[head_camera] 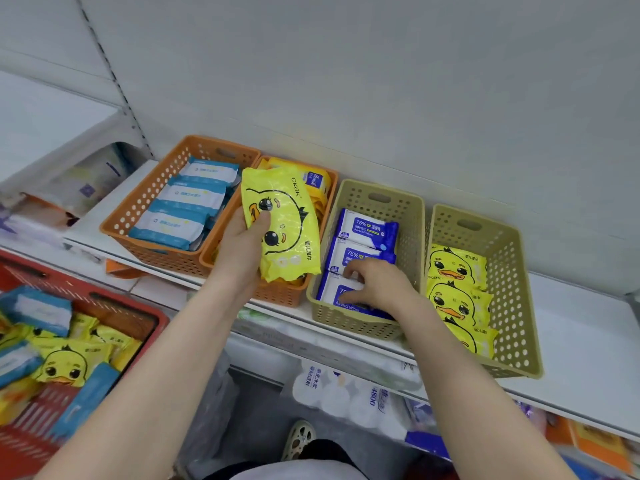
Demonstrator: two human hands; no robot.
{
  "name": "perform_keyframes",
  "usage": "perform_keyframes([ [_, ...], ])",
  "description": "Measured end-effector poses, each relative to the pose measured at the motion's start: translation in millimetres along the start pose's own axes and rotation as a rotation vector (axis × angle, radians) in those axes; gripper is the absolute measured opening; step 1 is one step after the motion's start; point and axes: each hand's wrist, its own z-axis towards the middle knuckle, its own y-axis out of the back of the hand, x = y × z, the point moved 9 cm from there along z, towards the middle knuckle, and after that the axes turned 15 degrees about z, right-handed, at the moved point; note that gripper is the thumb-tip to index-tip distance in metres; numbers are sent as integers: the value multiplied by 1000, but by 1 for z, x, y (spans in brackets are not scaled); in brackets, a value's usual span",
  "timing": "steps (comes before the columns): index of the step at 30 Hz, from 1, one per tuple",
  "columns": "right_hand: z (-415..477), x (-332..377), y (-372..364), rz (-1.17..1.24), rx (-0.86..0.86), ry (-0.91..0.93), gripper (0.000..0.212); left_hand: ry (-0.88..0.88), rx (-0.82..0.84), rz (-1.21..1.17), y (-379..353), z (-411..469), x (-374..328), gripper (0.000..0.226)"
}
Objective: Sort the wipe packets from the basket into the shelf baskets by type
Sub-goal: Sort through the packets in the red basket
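- The yellow duck packet point(282, 220) was held upright above the second orange basket point(277, 294), printed face toward the camera.
- The left hand point(242, 244) gripped that packet by its left edge, thumb on the printed face and fingers behind it.
- The right hand point(377, 284) was inside the left tan basket point(381, 197), fingers curled onto the nearest alcohol wipe packet point(334, 294).
- Two more blue alcohol wipe packets lay in a row behind that one, toward the far wall of the same basket.
- The right tan basket point(512, 278) contained a row of duck packets point(457, 292), faces up.
- The first orange basket point(135, 206), far left on the shelf point(585, 334), held blue-and-white packets point(194, 199) in a row.
- The second orange basket held yellow packets, partly hidden by the held packet.
- All four baskets stood side by side on the shelf.
- The red basket point(157, 327) sat near left, below shelf level, with mixed duck and blue packets inside.
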Motion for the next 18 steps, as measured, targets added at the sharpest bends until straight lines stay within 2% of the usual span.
perform_keyframes([
  [3,2,3,-5,-28,19,5,60,-2,2,10,-1,-1,1,30],
  [8,8,6,-5,-66,24,14,56,0,7,23,-1,-2,0,34],
  [10,9,7,-1,-86,16,-2,50,-2,7,27,0,-3,-1,34],
  [12,7,15,18,-53,-120,15,33,-4,10,24,0,-3,-1,35],
  [13,3,22,33,42,-227,32,24,-5,10,16,-1,-3,-1,35],
  [15,-4,33,55,429,-334,33,24,-6,9,-8,-3,-2,-1,36],
  [17,-5,53,51,910,-165,34,34,-17,21,-35,-10,-1,-3,37],
  [18,-6,65,44,1050,-65,50,36,-23,32,-42,-15,-2,-5,37],
])
